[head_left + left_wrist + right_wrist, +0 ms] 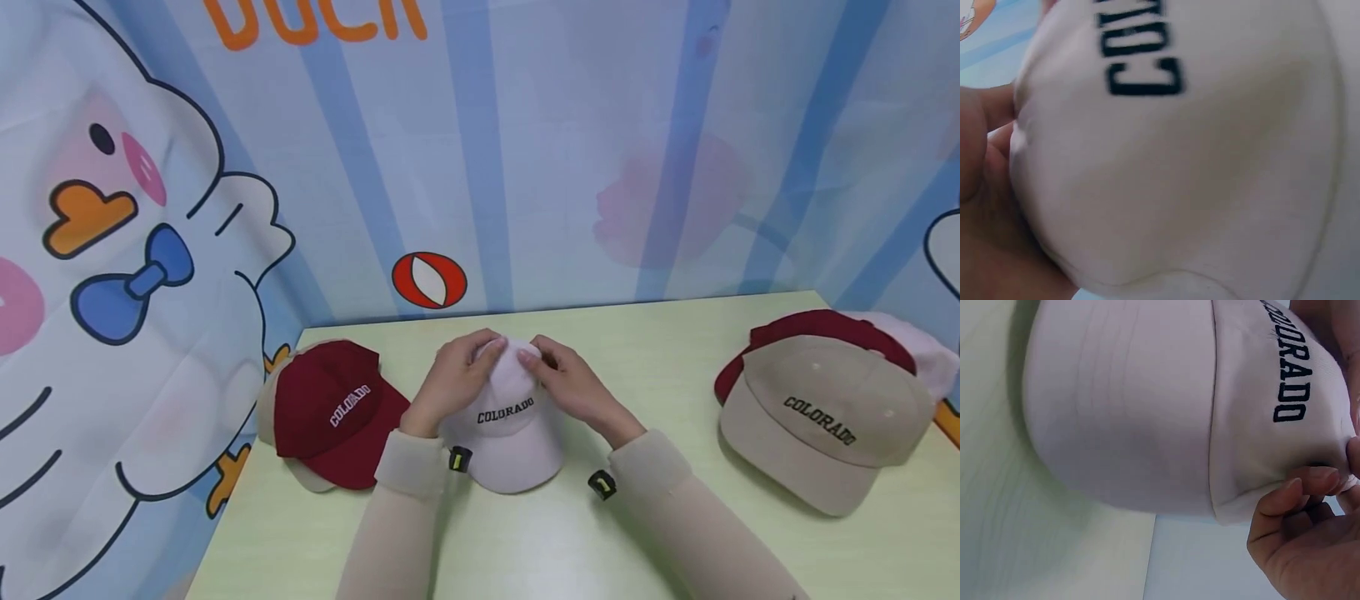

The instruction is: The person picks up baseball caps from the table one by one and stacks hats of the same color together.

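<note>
A pale pink cap (517, 454) with dark COLORADO lettering is between both hands at the middle of the table, its brim toward the person. My left hand (455, 379) pinches the left side of the crown near the top, thumb in front. On the other side my right hand (573, 385) grips the crown's upper right, thumb in front and fingers curled behind. The left wrist view is filled by the crown (1147, 175), with the left hand (997, 206) at its edge. In the right wrist view the brim (1116, 412) shows, and curled fingers (1279, 506) hold the crown's edge.
A dark red cap (322, 408) lies over a beige cap (266, 408) on the table's left. On the right, a beige cap (832, 417) overlaps another dark red cap (825, 323) and a pale pink cap (930, 354). A printed cloth backdrop (555, 167) stands behind the table (510, 550).
</note>
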`<state>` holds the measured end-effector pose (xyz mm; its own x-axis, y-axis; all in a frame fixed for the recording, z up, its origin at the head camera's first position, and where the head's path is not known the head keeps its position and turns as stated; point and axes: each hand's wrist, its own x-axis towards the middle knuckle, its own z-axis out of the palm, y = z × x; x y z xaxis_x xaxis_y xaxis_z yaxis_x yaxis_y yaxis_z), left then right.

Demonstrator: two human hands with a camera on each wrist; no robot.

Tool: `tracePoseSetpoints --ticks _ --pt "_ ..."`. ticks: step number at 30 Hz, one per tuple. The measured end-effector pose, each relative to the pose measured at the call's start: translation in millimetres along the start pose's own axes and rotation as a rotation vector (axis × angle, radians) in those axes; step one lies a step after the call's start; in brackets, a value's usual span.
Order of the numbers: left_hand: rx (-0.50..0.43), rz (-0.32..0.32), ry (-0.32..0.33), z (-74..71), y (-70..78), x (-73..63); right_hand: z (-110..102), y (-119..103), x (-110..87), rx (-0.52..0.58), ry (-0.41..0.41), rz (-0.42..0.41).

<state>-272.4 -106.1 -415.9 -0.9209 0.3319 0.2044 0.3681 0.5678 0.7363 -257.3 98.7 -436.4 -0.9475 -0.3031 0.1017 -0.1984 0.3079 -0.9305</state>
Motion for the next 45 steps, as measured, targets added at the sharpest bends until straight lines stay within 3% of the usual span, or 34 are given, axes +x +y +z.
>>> tracePoseSetpoints --ticks 8,13,23,36,45 --pt "0.05 -0.037 0.154 12.7 -2.4 9.2 -1.5 -4.8 6.1 0.039 0.139 0.072" --pt "0.046 -0.038 0.212 18.6 -3.2 14.6 -3.4 -5.1 12.4 0.081 0.211 0.107" --pt "0.066 -0.092 0.226 28.1 -14.5 19.4 -5.1 -3.5 27.6 0.175 0.279 0.159" --pt "-0.017 -0.227 0.244 37.5 -24.9 21.8 -6.1 -2.5 44.9 0.27 0.291 0.316" --pt "-0.048 -0.296 0.215 43.2 -34.4 25.7 -5.4 1.9 60.1 0.317 0.271 0.383"
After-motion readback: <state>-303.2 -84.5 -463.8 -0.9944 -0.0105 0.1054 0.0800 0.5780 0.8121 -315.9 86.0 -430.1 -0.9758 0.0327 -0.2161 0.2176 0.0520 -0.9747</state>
